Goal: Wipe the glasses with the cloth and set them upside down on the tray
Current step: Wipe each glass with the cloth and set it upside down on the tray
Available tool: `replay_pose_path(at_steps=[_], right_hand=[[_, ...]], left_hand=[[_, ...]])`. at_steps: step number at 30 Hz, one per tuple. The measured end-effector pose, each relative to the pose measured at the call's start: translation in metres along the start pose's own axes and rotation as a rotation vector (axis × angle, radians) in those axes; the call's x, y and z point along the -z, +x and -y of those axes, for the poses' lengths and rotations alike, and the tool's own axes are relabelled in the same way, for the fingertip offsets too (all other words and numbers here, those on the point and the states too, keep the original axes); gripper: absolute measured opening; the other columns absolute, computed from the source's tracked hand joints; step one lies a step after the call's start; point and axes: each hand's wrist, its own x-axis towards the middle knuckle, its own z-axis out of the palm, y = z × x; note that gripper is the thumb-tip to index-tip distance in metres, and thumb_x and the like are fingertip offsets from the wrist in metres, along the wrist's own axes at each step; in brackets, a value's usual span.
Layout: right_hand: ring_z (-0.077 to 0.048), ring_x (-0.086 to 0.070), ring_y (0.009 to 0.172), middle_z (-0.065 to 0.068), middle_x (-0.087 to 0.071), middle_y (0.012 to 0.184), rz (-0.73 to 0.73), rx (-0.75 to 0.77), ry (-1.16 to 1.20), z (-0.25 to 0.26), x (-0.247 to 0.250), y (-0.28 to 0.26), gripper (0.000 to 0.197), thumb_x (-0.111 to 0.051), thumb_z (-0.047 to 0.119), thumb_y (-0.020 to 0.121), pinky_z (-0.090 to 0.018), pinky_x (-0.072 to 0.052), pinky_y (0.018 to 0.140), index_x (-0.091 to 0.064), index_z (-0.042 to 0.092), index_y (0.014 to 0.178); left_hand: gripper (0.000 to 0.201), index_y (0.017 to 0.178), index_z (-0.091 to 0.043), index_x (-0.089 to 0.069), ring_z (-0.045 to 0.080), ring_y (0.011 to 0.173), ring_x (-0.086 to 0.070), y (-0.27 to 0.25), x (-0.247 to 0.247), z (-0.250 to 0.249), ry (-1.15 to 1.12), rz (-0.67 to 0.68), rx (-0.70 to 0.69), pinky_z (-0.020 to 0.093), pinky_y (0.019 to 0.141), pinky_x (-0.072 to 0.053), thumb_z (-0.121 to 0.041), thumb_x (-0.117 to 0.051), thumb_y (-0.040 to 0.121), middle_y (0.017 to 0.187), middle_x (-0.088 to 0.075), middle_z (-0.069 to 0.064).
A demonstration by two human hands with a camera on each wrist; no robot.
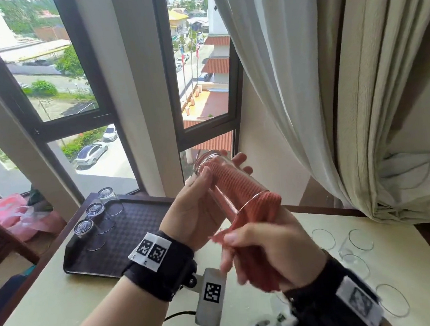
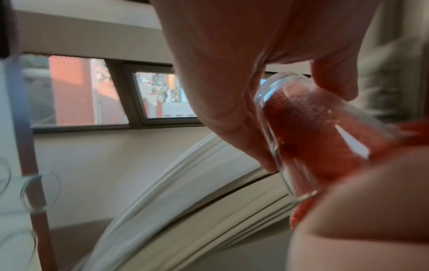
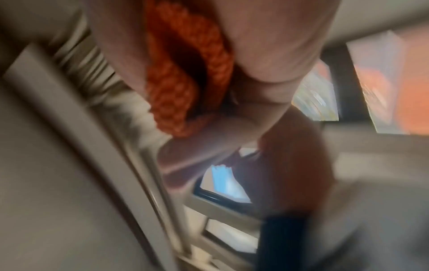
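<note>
Window (image 1: 73, 78): dark-framed panes behind the tabletop, w/ street and parked cars outside.
Curtain (image 1: 331, 89): pale, bunched at right, hanging down to the tabletop's far right edge.
Tabletop (image 1: 96, 306): cream surface w/ dark wood border.
Tray (image 1: 134, 236): dark, textured, at left on tabletop; carried three glasses.
Left hand (image 1: 194, 210): fingers and thumb curled round the held glass near its base end.
Right hand (image 1: 269, 251): fingers closed on the cloth, just below the glass rim; blurred in the wrist view.
Cloth (image 1: 235, 179): red-orange knit, stuffed inside the held glass, rest bunched out past the rim into right hand.
Held glass (image 1: 226, 185): tall, clear, tilted, base up-left, above tabletop btwn both hands.
Inverted glasses (image 1: 94, 211): three in a row along tray's left side, bases up.
Upright glasses (image 1: 354, 244): clear, on tabletop at right, well apart from tray.
</note>
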Motion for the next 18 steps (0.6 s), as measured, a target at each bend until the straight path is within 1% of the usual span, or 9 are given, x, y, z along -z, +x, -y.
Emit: replay_pose_path(at_steps=[2, 4, 6, 8, 11, 13, 15, 16, 18], right_hand=[[-0.017, -0.07, 0.058, -0.018, -0.072, 0.08, -0.106, 0.079, -0.815, -0.004, 0.007, 0.004, 0.034, -0.056, -0.003, 0.095, -0.019, -0.051, 0.052, -0.063, 0.02, 0.12], [-0.019, -0.07, 0.076, -0.006, -0.075, 0.093, -0.173, 0.136, -1.491, -0.007, 0.017, 0.01, 0.032, -0.054, 0.012, 0.096, -0.02, -0.053, 0.068, -0.065, 0.02, 0.125], [-0.025, -0.071, 0.082, -0.005, -0.076, 0.1, -0.216, 0.214, -1.668, -0.015, 0.026, 0.015, 0.048, -0.056, 0.016, 0.092, -0.029, -0.058, 0.076, -0.06, 0.025, 0.139], [-0.025, -0.072, 0.078, -0.006, -0.078, 0.099, -0.198, 0.286, -1.471, -0.023, 0.029, 0.016, 0.052, -0.057, 0.015, 0.093, -0.033, -0.062, 0.076, -0.057, 0.029, 0.143], [-0.022, -0.069, 0.053, -0.02, -0.075, 0.076, -0.061, 0.091, -0.541, -0.015, 0.024, 0.013, 0.03, -0.059, -0.002, 0.097, -0.035, -0.059, 0.051, -0.062, 0.014, 0.123], [-0.022, -0.063, 0.043, -0.023, -0.067, 0.064, 0.14, -0.035, 0.146, -0.007, 0.022, 0.01, 0.025, -0.063, -0.008, 0.087, -0.026, -0.053, 0.041, -0.073, 0.005, 0.106], [-0.018, -0.065, 0.05, -0.014, -0.068, 0.067, 0.428, -0.088, 0.609, -0.009, 0.021, 0.011, 0.022, -0.059, -0.002, 0.089, -0.023, -0.054, 0.044, -0.076, 0.003, 0.103], [-0.017, -0.066, 0.053, -0.013, -0.069, 0.07, 0.472, -0.081, 0.649, -0.01, 0.019, 0.012, 0.021, -0.06, 0.001, 0.091, -0.022, -0.055, 0.046, -0.075, 0.002, 0.106], [-0.021, -0.067, 0.048, -0.017, -0.069, 0.066, 0.257, -0.031, 0.357, -0.019, 0.017, 0.02, 0.026, -0.068, -0.001, 0.087, -0.024, -0.053, 0.043, -0.069, -0.002, 0.113]], left_hand=[[0.071, 0.139, -0.009, -0.06, 0.038, 0.13, -0.062, 0.001, 0.002, -0.003, 0.104, -0.049, 0.011, 0.057, 0.11, -0.052, -0.038, -0.091, 0.082, 0.148, -0.06, 0.022], [0.067, 0.127, -0.013, -0.071, 0.04, 0.119, -0.066, 0.003, 0.003, -0.007, 0.248, -0.101, 0.01, 0.054, 0.103, -0.056, -0.041, -0.097, 0.072, 0.136, -0.068, 0.024], [0.066, 0.123, -0.015, -0.074, 0.04, 0.115, -0.069, 0.004, 0.001, -0.01, 0.325, -0.13, -0.005, 0.048, 0.095, -0.063, -0.043, -0.098, 0.068, 0.132, -0.07, 0.025], [0.073, 0.133, -0.011, -0.066, 0.04, 0.119, -0.068, 0.003, -0.001, -0.01, 0.308, -0.113, -0.02, 0.047, 0.095, -0.063, -0.04, -0.096, 0.073, 0.135, -0.068, 0.025], [0.072, 0.152, -0.001, -0.044, 0.043, 0.133, -0.06, 0.0, 0.001, -0.011, 0.191, -0.024, -0.031, 0.054, 0.108, -0.054, -0.025, -0.076, 0.092, 0.15, -0.058, 0.025], [0.076, 0.16, -0.003, -0.031, 0.045, 0.145, -0.048, -0.002, 0.004, -0.012, 0.118, 0.021, -0.033, 0.06, 0.117, -0.043, -0.019, -0.072, 0.097, 0.161, -0.046, 0.025], [0.082, 0.162, -0.007, -0.029, 0.046, 0.151, -0.04, -0.002, 0.005, -0.013, 0.073, 0.067, -0.038, 0.064, 0.12, -0.035, -0.02, -0.076, 0.096, 0.165, -0.04, 0.025], [0.081, 0.16, -0.008, -0.033, 0.046, 0.149, -0.043, -0.002, 0.005, -0.013, 0.078, 0.066, -0.047, 0.064, 0.12, -0.036, -0.022, -0.079, 0.094, 0.163, -0.042, 0.025], [0.071, 0.147, -0.006, -0.051, 0.043, 0.136, -0.058, -0.003, 0.003, -0.014, 0.101, 0.007, -0.056, 0.06, 0.113, -0.047, -0.029, -0.085, 0.089, 0.152, -0.054, 0.027]])
